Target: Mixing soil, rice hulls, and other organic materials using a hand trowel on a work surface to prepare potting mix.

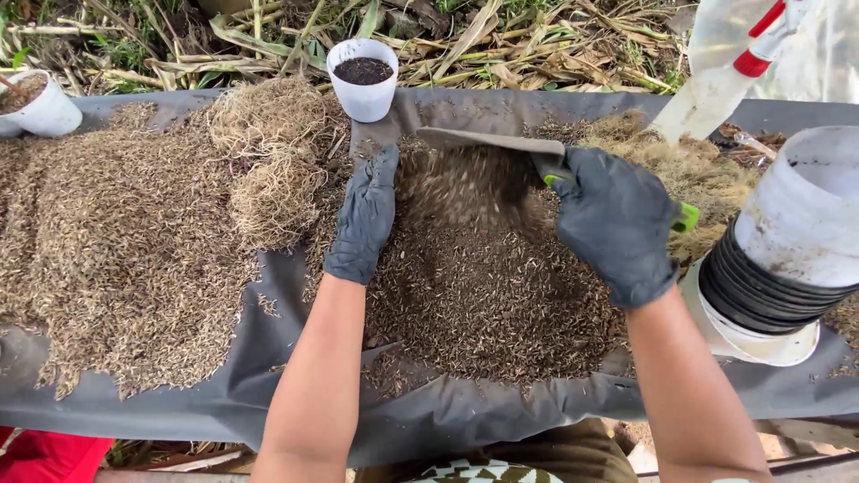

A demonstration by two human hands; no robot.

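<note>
Both my hands wear dark gloves. My right hand (617, 224) grips a garden trowel (488, 140) with a green handle, its grey blade held flat and pointing left above a dark pile of chopped potting mix (483, 295); mix is falling blurred from the blade. My left hand (365, 215) rests flat with fingers together on the left edge of that pile, just below the blade's tip. A white pot (363, 79) filled with dark mix stands just beyond the blade, at the far edge of the grey sheet (268, 331).
A wide spread of pale husks (116, 250) and clumps of dry roots (273, 152) cover the sheet's left. A stack of black and white pots (787, 259) lies at right, a spray bottle (716, 89) behind it, another white pot (40, 107) far left. Dry stalks lie beyond.
</note>
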